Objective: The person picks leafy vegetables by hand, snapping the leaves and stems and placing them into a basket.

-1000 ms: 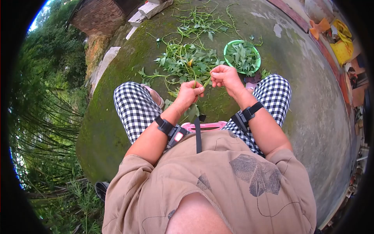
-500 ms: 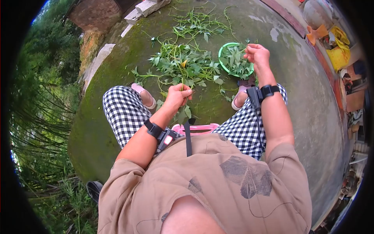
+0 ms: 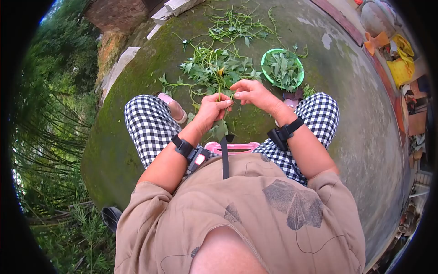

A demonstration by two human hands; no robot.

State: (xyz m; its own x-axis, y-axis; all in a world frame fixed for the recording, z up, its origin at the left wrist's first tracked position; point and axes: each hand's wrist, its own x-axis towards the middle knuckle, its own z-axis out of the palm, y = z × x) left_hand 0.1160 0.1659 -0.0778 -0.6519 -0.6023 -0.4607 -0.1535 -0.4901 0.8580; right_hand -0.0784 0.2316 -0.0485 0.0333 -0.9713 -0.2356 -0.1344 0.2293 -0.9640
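In front of my waist, my left hand (image 3: 213, 109) is closed around a leafy green vine (image 3: 219, 130), whose broad leaves hang below the fingers. My right hand (image 3: 258, 96) is beside it, with thumb and forefinger pinched at the upper part of the same stem; the exact contact is small and partly hidden. Just beyond both hands lies a heap of leafy vines (image 3: 214, 68) on the ground. To the right of the heap, a round basket with a bright green rim (image 3: 302, 73) holds loose picked leaves (image 3: 282, 68).
More thin, mostly bare stems (image 3: 237, 23) are strewn farther out on the mossy concrete (image 3: 123, 160). A pink plastic stool edge (image 3: 232, 147) shows between my checked trouser legs. At the right are a yellow bag (image 3: 401, 68) and clutter; shrubs (image 3: 59, 114) grow at the left.
My right hand has moved from the basket's edge leftward to the stem at my left hand. The leaf bit it held is gone from its fingers. My left hand still grips the vine.
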